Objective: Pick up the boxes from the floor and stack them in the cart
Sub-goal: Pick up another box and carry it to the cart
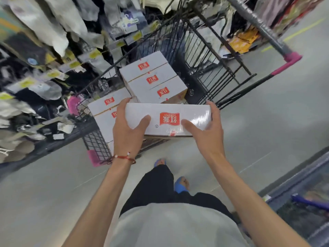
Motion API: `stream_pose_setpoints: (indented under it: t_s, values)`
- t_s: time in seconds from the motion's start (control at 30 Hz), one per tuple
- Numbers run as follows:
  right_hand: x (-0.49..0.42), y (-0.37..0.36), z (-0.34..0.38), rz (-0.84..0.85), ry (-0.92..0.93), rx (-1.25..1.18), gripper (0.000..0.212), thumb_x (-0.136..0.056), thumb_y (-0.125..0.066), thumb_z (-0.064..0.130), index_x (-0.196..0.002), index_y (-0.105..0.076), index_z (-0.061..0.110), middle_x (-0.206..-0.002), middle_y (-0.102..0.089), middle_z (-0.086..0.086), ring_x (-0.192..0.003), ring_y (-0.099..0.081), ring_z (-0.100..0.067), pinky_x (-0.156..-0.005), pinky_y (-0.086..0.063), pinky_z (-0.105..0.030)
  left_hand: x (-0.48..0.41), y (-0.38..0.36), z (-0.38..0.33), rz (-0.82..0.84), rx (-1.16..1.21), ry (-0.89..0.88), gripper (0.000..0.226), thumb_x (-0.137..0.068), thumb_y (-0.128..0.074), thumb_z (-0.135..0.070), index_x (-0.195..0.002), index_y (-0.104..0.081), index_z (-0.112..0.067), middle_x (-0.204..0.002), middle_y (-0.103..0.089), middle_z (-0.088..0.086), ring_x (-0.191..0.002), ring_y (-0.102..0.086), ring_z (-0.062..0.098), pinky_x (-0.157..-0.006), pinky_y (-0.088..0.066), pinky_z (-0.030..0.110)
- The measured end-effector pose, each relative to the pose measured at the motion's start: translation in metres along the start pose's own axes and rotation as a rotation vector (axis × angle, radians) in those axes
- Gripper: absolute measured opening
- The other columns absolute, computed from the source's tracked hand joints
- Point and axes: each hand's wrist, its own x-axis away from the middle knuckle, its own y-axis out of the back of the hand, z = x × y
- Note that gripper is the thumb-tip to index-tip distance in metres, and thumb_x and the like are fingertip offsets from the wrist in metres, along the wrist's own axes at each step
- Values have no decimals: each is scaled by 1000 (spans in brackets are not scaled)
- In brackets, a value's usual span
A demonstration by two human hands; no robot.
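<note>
I hold a white box [167, 111] with a red logo in the air, just above the near end of a black wire cart [204, 56]. My left hand [128, 129] grips its left end, thumb on top. At the box's right end my right hand [208, 129] holds on, thumb on top and fingers round the side. Inside the cart lie two stacks of the same white boxes: a far stack [153, 77] and a near-left stack [105, 111], partly hidden by the held box.
Shelves of hanging packaged goods [44, 59] line the left side. The cart has pink corner guards [292, 57] and a grey handle bar. A glass-topped freezer [306, 198] sits at the lower right. My legs and blue slippers stand on the grey floor [267, 122] below.
</note>
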Motion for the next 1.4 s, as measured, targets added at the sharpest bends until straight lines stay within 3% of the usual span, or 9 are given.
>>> stream_pose_setpoints:
  t_s: [0.07,0.23,0.37,0.5,0.63,0.8,0.93,1.17,1.4]
  values:
    - [-24,1,6,41,12,32,86,-81,-88,31,-150,-38,36,-134,-56,14,-125,-55,-9,-97,-50,-18,-12,-9,-1,-44,10,27,60,-89,-71,-25,-140,-41,-36,-124,-52,-15,-112,-57,14,-91,-55,33]
    - [-78,-6,21,117,18,102,84,-80,-88,31,-148,-39,36,-132,-58,14,-123,-56,-9,-98,-56,-30,-46,-31,-5,-98,14,111,60,-89,-71,-28,-139,-41,-36,-108,-42,-48,-103,-55,-2,-87,-52,23]
    - [-107,-12,29,179,11,179,90,-80,-87,38,-154,-35,36,-136,-51,21,-128,-52,-8,-104,-55,-37,-64,-39,-6,-122,4,241,59,-89,-70,-35,-139,-38,-39,-121,-56,-15,-107,-61,20,-83,-60,49]
    - [-140,-17,32,250,-17,202,89,-79,-88,35,-152,-37,37,-127,-54,26,-126,-55,-9,-105,-55,-42,-80,-51,-7,-160,-9,294,60,-89,-70,-34,-139,-38,-35,-121,-58,-4,-104,-62,23,-86,-58,50]
    - [-170,-13,33,328,-46,244,88,-79,-89,30,-151,-38,36,-115,-48,38,-122,-54,-6,-107,-53,-36,-85,-71,-9,-204,2,331,63,-89,-71,-32,-141,-37,-31,-132,-57,-1,-112,-59,22,-94,-54,37]
    - [-209,3,23,501,-102,268,86,-79,-89,27,-145,-36,41,-117,-52,31,-123,-53,-10,-93,-51,-22,-83,-110,-10,-299,47,434,65,-89,-72,-28,-144,-37,-26,-130,-50,-8,-111,-54,16,-82,-47,18]
    - [-233,12,11,601,-155,311,99,-76,-91,24,-153,-31,35,-132,-57,14,-129,-53,-17,-112,-48,-41,-82,-131,-4,-318,75,527,63,-86,-75,-25,-138,-40,-22,-122,-55,-4,-107,-57,19,-74,-44,12]
    - [-254,-4,-19,676,-252,400,106,-72,-94,22,-155,-29,28,-135,-58,11,-130,-53,-15,-115,-47,-47,-92,-144,29,-314,140,648,63,-84,-78,-20,-132,-37,-25,-111,-54,-5,-96,-60,19,-75,-52,18]
    - [-268,-33,-45,635,-366,438,127,-60,-97,28,-160,-19,33,-143,-59,10,-138,-51,-19,-118,-40,-55,-114,-148,66,-201,175,804,93,-87,-76,-24,-159,-16,-21,-136,-54,-1,-123,-54,22,-112,-40,42]
